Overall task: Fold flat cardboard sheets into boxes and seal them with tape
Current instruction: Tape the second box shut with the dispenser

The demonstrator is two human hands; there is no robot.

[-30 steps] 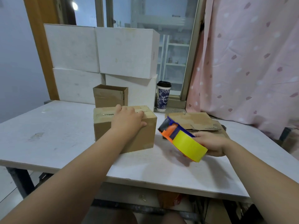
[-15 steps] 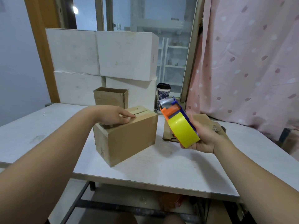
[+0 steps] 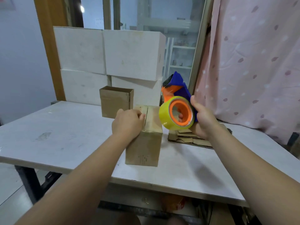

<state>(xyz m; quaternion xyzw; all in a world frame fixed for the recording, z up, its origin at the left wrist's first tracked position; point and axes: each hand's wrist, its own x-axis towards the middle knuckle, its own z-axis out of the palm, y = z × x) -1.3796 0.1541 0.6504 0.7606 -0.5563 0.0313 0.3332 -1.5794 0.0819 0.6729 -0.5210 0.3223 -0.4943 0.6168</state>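
A folded brown cardboard box (image 3: 143, 147) stands on the white table (image 3: 65, 137), its narrow end facing me and the top flaps' seam running away from me. My left hand (image 3: 127, 122) rests on the left top flap, fingers reaching the seam. My right hand (image 3: 203, 118) grips a tape dispenser (image 3: 177, 109) with a yellow roll, orange hub and blue handle, held upright in the air just right of the box's top. A stack of flat cardboard sheets (image 3: 190, 138) lies on the table under that hand.
A second brown box (image 3: 116, 101), open at the top, stands behind. Several large white boxes (image 3: 110, 62) are stacked against the window at the back. A pink curtain (image 3: 253, 62) hangs on the right. The table's front edge is close to me.
The box has been turned so its narrow end faces me. My left hand shifted on its top. My right hand raised and turned the dispenser, so the roll's open hub now faces me.
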